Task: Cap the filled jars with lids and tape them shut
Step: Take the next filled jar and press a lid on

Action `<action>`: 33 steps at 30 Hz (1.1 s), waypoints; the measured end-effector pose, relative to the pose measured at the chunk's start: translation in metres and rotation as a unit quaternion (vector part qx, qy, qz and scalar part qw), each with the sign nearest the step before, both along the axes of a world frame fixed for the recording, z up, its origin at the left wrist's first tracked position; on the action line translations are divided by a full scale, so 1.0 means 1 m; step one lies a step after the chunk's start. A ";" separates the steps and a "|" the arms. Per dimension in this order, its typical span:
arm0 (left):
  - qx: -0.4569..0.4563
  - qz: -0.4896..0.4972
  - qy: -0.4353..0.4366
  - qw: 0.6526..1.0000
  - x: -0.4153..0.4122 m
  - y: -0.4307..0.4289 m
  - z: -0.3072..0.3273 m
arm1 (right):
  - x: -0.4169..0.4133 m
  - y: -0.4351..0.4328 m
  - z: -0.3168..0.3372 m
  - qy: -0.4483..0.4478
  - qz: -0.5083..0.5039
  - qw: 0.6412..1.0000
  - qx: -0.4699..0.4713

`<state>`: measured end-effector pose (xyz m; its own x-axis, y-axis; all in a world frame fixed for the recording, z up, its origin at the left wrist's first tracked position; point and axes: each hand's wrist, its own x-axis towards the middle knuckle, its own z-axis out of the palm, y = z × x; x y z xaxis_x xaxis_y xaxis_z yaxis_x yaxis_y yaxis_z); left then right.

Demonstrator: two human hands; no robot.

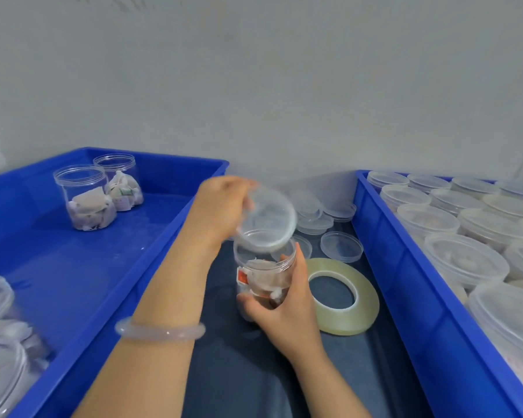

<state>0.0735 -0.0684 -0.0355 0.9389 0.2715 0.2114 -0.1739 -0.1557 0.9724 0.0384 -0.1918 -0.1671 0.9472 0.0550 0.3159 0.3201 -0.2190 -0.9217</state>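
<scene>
My right hand (280, 309) grips a clear plastic jar (263, 273) filled with small packets, holding it upright over the dark table. My left hand (221, 206) holds a clear round lid (267, 220) tilted just above the jar's open mouth, its lower edge at the rim. A large roll of clear tape (343, 297) lies flat on the table right of the jar. Several loose lids (323, 218) lie behind it.
A blue crate (151, 230) on the left holds two open filled jars (88, 197) at its far end and more jars at the near left corner (0, 342). A blue crate (411, 291) on the right is packed with several capped jars (465, 257). A grey wall stands behind.
</scene>
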 end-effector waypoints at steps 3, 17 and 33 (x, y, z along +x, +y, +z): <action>0.299 0.022 0.064 0.952 -0.004 -0.003 -0.019 | -0.001 0.001 0.001 -0.004 -0.004 1.000 -0.004; 0.596 -0.104 0.077 0.792 0.002 -0.046 -0.027 | 0.003 0.004 0.001 -0.062 -0.028 0.998 0.008; 0.528 -0.195 -0.029 0.826 -0.003 -0.029 -0.031 | -0.002 0.005 0.001 0.009 -0.039 0.999 -0.031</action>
